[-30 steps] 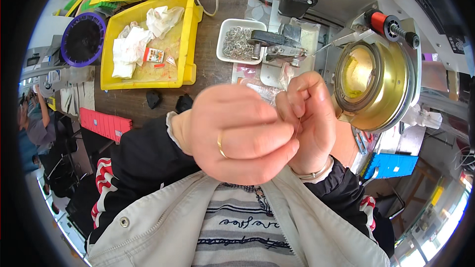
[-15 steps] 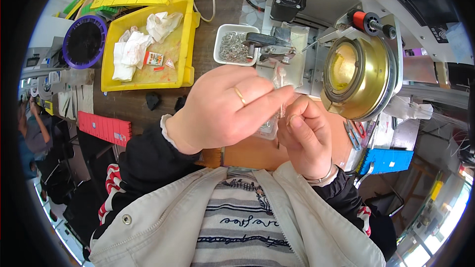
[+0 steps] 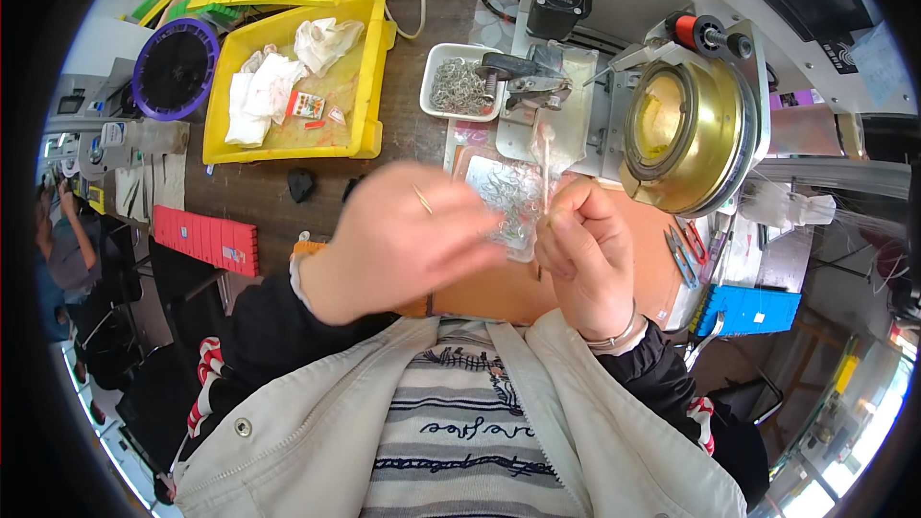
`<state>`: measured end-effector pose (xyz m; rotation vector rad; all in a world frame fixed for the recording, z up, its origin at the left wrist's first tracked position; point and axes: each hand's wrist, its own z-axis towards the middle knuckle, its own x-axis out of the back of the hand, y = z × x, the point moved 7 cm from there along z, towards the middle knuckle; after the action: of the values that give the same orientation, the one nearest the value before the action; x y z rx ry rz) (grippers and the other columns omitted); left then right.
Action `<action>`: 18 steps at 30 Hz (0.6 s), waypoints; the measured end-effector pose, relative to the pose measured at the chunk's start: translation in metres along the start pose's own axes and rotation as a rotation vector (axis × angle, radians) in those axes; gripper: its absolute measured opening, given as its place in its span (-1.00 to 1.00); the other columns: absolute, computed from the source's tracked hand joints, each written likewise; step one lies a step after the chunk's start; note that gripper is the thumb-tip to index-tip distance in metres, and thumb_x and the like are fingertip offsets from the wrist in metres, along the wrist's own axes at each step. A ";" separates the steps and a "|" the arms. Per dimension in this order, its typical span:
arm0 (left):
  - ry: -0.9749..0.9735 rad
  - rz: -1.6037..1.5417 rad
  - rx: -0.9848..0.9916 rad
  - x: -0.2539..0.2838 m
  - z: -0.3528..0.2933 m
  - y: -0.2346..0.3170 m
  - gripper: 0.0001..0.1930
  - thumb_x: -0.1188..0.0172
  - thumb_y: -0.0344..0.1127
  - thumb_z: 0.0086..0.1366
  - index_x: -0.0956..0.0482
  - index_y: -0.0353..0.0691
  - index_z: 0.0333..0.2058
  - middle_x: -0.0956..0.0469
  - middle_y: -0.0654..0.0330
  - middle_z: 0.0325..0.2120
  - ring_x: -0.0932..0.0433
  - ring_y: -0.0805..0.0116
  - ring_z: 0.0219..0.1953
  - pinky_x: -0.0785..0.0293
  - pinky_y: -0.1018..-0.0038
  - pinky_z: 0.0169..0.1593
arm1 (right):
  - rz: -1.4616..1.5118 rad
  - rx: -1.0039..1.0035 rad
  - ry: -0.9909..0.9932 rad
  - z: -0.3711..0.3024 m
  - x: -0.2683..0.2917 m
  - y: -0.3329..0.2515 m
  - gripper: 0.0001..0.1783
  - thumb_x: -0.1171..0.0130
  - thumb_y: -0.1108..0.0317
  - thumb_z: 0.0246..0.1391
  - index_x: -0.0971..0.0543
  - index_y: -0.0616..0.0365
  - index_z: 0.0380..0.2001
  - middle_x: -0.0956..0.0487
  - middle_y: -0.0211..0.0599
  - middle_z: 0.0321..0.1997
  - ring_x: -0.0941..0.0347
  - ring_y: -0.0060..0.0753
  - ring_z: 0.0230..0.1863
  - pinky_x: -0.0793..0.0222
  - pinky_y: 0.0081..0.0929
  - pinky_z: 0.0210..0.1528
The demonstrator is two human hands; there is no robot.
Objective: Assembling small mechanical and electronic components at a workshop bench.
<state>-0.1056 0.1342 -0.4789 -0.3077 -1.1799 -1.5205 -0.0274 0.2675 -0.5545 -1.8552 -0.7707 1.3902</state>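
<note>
My left hand [image 3: 413, 242], with a ring on one finger, is smeared by motion in the middle of the bench. It hovers beside a clear shallow tray [image 3: 515, 194] of small metal pieces, and whether its fingers hold anything is unclear. Just right of that tray, my right hand [image 3: 587, 254] has thumb and forefinger pinched together. What is in the pinch is too small to make out. A thin pale stick [image 3: 546, 168] stands right above those fingertips; I cannot tell whether they touch it. Beyond is a machine's clamp [image 3: 537, 86] with a metal lever.
A white dish [image 3: 428, 96] of small metal pieces sits left of the clamp. The machine carries a gold spool [image 3: 662, 134] and a red spool [image 3: 698, 35]. Further left is a yellow tray [image 3: 374, 96] with crumpled white cloths. Thread snips [image 3: 682, 259] lie at right.
My left hand has drawn back left and toward me, away from my right hand, uncovering the clear tray. My right hand stays pinched, almost in place.
</note>
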 end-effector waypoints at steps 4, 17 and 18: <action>0.295 0.168 0.034 0.023 0.031 -0.014 -0.75 -0.51 -0.36 -0.09 -0.67 -0.20 -0.40 -0.53 0.20 -0.51 -0.50 0.21 -0.47 -0.39 0.37 -0.39 | 0.041 -0.023 0.005 -0.005 -0.001 -0.001 -0.91 -0.02 0.41 0.34 -0.38 0.11 -0.30 -0.28 -0.66 -0.56 -0.05 -0.82 -0.60 0.08 -0.72 -0.56; 0.485 0.029 0.343 0.057 0.019 -0.048 -0.92 -0.37 -0.50 0.11 -0.61 -0.26 -0.45 -0.50 0.25 -0.53 -0.47 0.43 -0.45 -0.36 0.51 -0.31 | 0.037 -0.020 0.002 -0.008 0.007 -0.007 -0.90 -0.03 0.40 0.34 -0.38 0.12 -0.30 -0.25 -0.64 -0.60 -0.05 -0.78 -0.63 0.00 -0.69 -0.55; 0.536 0.026 0.386 0.068 0.004 -0.062 -0.93 -0.34 -0.50 0.15 -0.61 -0.29 -0.44 -0.51 0.24 -0.50 -0.46 0.47 -0.42 -0.35 0.54 -0.28 | 0.034 -0.021 0.015 -0.008 0.008 -0.007 -0.91 -0.03 0.40 0.34 -0.38 0.12 -0.30 -0.26 -0.64 -0.60 -0.05 -0.78 -0.63 -0.01 -0.68 -0.55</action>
<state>-0.1825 0.0883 -0.4581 0.3262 -0.9963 -1.2113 -0.0183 0.2767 -0.5516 -1.9007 -0.7519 1.3924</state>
